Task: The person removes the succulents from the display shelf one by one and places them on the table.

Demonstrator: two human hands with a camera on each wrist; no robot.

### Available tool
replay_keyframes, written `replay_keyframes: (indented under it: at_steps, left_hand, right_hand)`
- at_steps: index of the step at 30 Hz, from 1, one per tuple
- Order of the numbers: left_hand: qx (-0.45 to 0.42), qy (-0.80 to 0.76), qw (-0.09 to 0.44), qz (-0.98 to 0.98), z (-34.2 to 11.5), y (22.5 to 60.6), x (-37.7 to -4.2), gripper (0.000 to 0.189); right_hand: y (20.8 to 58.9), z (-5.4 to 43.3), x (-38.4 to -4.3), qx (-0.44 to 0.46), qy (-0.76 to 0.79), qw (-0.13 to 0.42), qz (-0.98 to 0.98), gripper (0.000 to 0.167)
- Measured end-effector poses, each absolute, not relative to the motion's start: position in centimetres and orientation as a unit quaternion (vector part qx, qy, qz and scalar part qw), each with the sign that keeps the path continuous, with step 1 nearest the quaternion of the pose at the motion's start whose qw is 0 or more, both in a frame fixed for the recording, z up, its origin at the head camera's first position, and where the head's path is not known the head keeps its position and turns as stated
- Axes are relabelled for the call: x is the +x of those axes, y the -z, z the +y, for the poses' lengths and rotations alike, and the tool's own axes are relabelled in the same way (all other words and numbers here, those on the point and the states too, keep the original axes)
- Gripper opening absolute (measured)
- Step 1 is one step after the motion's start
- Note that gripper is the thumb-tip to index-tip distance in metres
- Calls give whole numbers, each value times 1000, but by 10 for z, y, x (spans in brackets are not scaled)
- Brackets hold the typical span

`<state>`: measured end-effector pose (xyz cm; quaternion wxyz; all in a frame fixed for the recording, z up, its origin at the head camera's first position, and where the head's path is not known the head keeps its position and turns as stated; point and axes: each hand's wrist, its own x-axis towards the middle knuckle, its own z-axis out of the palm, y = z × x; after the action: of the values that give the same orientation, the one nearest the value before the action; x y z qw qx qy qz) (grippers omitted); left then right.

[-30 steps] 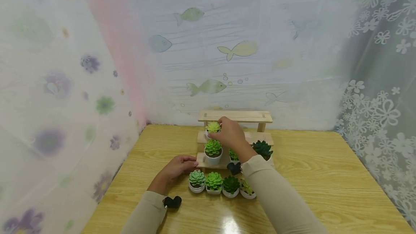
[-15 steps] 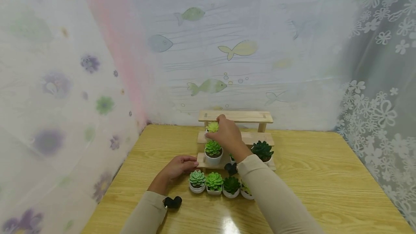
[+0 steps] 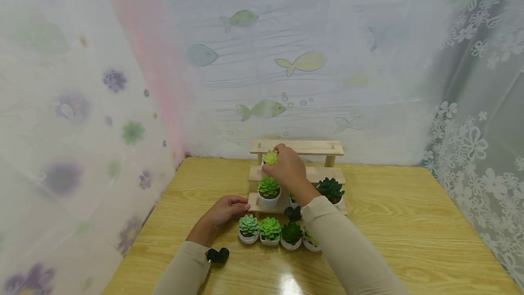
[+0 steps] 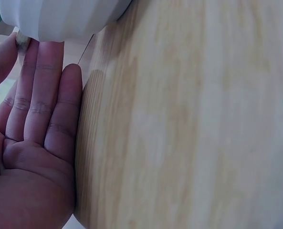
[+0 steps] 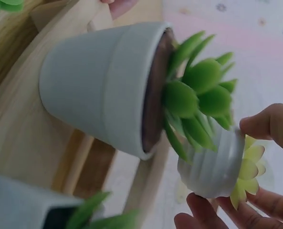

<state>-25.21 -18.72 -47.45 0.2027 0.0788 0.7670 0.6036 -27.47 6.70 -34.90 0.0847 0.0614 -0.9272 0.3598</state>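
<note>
My right hand (image 3: 288, 167) pinches the white ribbed pot (image 5: 213, 164) of a small yellow-green succulent (image 3: 271, 157). The thumb is on one side of the rim and the fingers are on the other. It is held at the left end of the middle tier (image 3: 327, 175) of a wooden stepped plant stand (image 3: 296, 146). Below it, a bright green succulent (image 3: 268, 186) in a plain white pot (image 5: 98, 86) stands on the lowest tier. My left hand (image 3: 223, 211) holds that tier's left end between thumb and fingers; the fingers (image 4: 43, 95) lie nearly straight beside the wood.
On the same tier stand a dark green succulent (image 3: 330, 189) at the right and another pot mostly hidden by my right wrist. In front, a row of several potted succulents, including a pale green one (image 3: 248, 224), lines the wood-grain table (image 3: 389, 231). Patterned curtains (image 3: 262, 58) hang behind.
The yellow-green succulent shifts slightly right and up in my right hand during the last half second. Earlier, my right forearm moved a little left. My left hand stays at the stand's end.
</note>
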Motion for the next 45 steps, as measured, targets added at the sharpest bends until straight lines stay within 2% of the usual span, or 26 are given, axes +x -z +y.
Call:
replay_keyframes:
  at_steps: [12,26,45]
  left_hand:
    - [87,-587,204,779,-190,472,-254,49]
    - [82,-570,203,792,-191,472,-254,54]
    - [71,-577,202,788,-189,475,-257,55]
  right_hand:
    - [330,97,-251,99,-374,126,-913,69]
    - [317,155,-196,141,-378,153,-902,71]
    - [339,211,-155,143,-374,164,-902,69]
